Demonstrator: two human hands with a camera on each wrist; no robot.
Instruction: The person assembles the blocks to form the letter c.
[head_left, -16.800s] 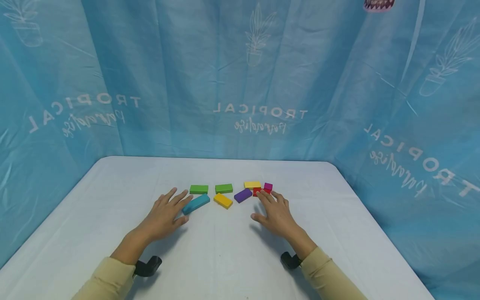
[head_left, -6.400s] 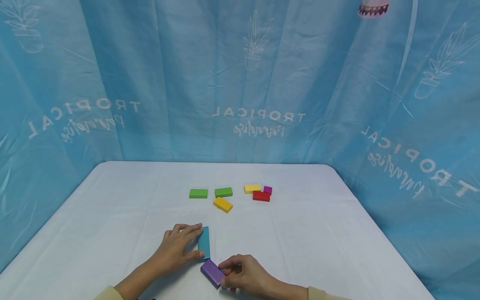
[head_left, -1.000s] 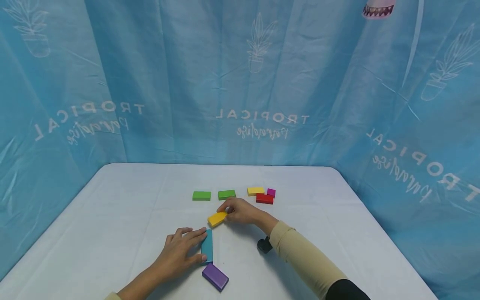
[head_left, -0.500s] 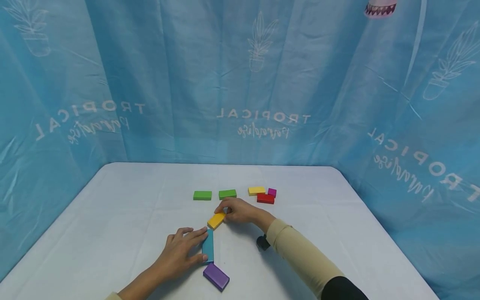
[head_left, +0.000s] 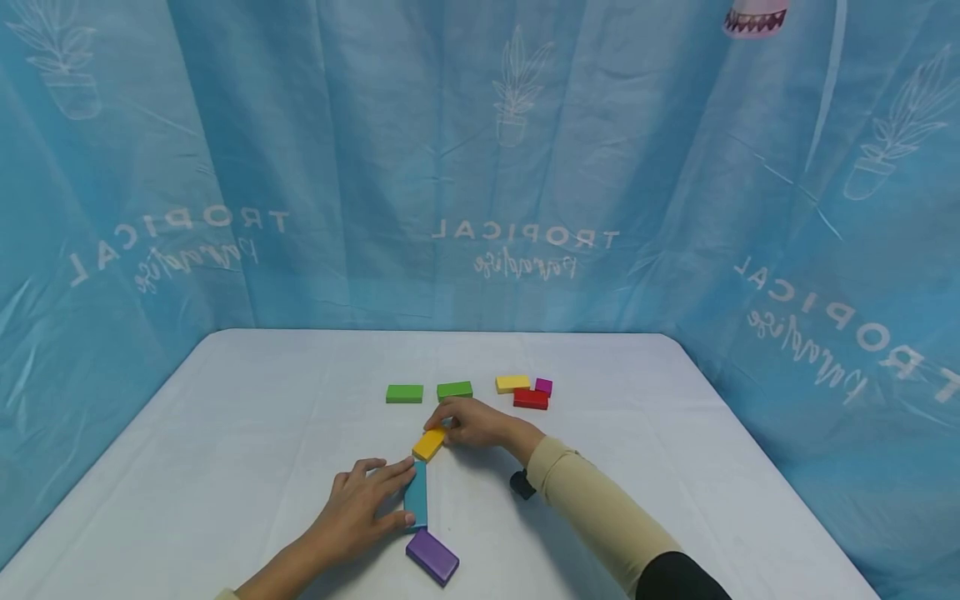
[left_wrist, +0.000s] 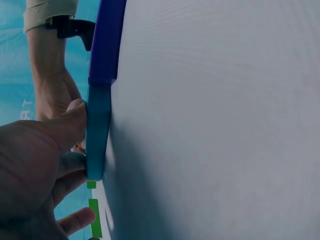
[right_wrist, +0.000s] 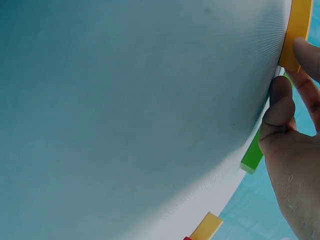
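A turquoise block (head_left: 416,495) lies lengthwise on the white table, pointing away from me. My left hand (head_left: 365,510) rests on it, thumb toward the near end and fingertips by the far end; in the left wrist view the thumb and fingers touch its upper side (left_wrist: 98,132). At its near end, a purple block (head_left: 432,557) slants off to the right. My right hand (head_left: 480,423) pinches an orange-yellow block (head_left: 428,444) between thumb and fingers. That block is angled, its near end at the turquoise block's far end; whether they touch I cannot tell.
Two green blocks (head_left: 405,393) lie in a row farther back, the right one partly behind my right hand. Right of them are a yellow block (head_left: 512,383), a red block (head_left: 531,399) and a small magenta block (head_left: 543,387). A blue curtain (head_left: 480,167) hangs behind the table.
Over the last second my right hand has turned the orange-yellow block steeper and shifted it slightly left. Earlier, the turquoise and purple blocks came nearer to me. My left hand has stayed on the turquoise block.
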